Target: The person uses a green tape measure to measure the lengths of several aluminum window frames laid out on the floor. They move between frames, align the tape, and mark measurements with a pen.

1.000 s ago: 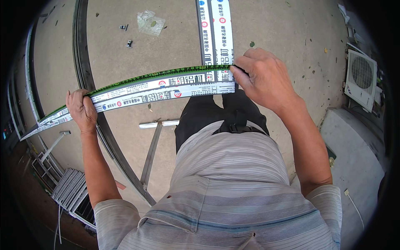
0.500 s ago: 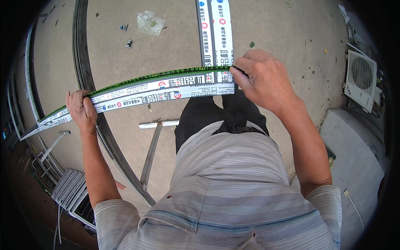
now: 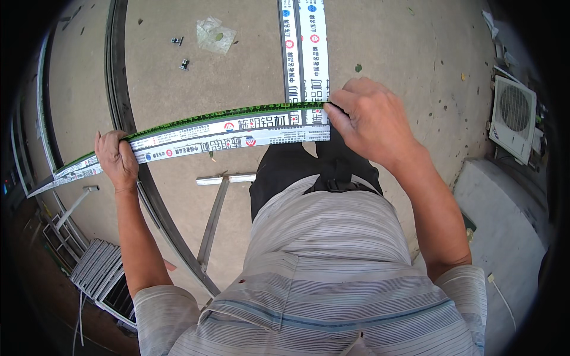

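Observation:
A green-and-black tape measure [image 3: 225,113] is stretched along the upper edge of a long aluminium profile [image 3: 199,142] covered in white printed film. My right hand [image 3: 374,123] is closed, pinching the tape's end between thumb and fingers at the profile's right corner. Farther left, my left hand [image 3: 116,157] is closed over the profile and the tape, thumb on the near side. Past my left hand both run on to the far left. A second film-covered profile [image 3: 316,62] meets the first near the right corner and extends away from me.
Dark metal rails [image 3: 119,71] run along the left and curve toward me. A metal bar with a crosspiece [image 3: 227,178] lies below the profile. Small fittings [image 3: 184,64] and a clear plastic bag [image 3: 215,35] lie ahead. An outdoor fan unit [image 3: 513,113] stands right; stacked frames [image 3: 101,270] are lower left.
The right end of the profile and tape has dropped slightly toward me and a little left, with my right hand. My left hand keeps its grip almost in place.

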Tool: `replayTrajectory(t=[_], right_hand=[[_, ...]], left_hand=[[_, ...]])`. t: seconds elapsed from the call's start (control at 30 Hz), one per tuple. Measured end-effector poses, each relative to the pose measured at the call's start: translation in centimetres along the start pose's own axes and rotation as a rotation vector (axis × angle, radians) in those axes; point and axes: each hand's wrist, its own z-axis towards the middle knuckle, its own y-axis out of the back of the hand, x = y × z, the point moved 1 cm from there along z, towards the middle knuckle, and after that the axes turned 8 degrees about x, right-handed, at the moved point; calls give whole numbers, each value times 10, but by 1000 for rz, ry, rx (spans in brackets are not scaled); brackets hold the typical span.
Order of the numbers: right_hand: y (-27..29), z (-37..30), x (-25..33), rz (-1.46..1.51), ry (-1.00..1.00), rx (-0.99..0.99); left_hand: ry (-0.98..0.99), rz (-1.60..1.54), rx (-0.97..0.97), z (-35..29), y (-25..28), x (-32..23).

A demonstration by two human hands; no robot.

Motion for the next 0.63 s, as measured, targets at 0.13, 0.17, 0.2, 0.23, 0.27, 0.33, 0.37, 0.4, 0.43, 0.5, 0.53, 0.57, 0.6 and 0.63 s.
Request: replayTrajectory(t=[0.13, 0.17, 0.2, 0.23, 0.27, 0.33, 0.37, 0.4, 0.43, 0.5, 0.53, 0.57, 0.6, 0.63], right_hand=[[0, 1, -2, 10, 13, -9], [0, 0, -2, 16, 18, -14], [-1, 0, -3, 16, 19, -18], [-1, 1, -3, 16, 21, -23], [-1, 1, -3, 16, 24, -29], [-1, 1, -4, 10, 17, -27], [0, 1, -6, 8, 14, -29], [0, 2, -7, 14, 15, -9], [0, 2, -8, 30, 23, 5], [0, 2, -10, 44, 22, 14], [0, 3, -15, 92, 41, 19], [0, 3, -20, 135, 55, 17], [2, 5, -27, 116, 40, 68], [1, 8, -33, 91, 40, 126]], left_hand=[[13, 9, 3, -1, 1, -2], [13, 10, 7, -1, 2, -3], [14, 12, 10, -2, 2, -3], [15, 14, 10, -1, 3, -4], [22, 19, 17, -1, 3, -6], [31, 31, 24, 2, 5, -12], [35, 45, 31, 4, 7, -15], [39, 57, 38, 3, 8, -18], [43, 71, 36, 4, 10, -22], [58, 93, 32, 1, 12, -21], [52, 119, 5, -2, 12, -19], [51, 131, -21, 0, 11, -20], [82, 181, 38, -3, 10, -11], [82, 175, -19, 21, 2, -20]])
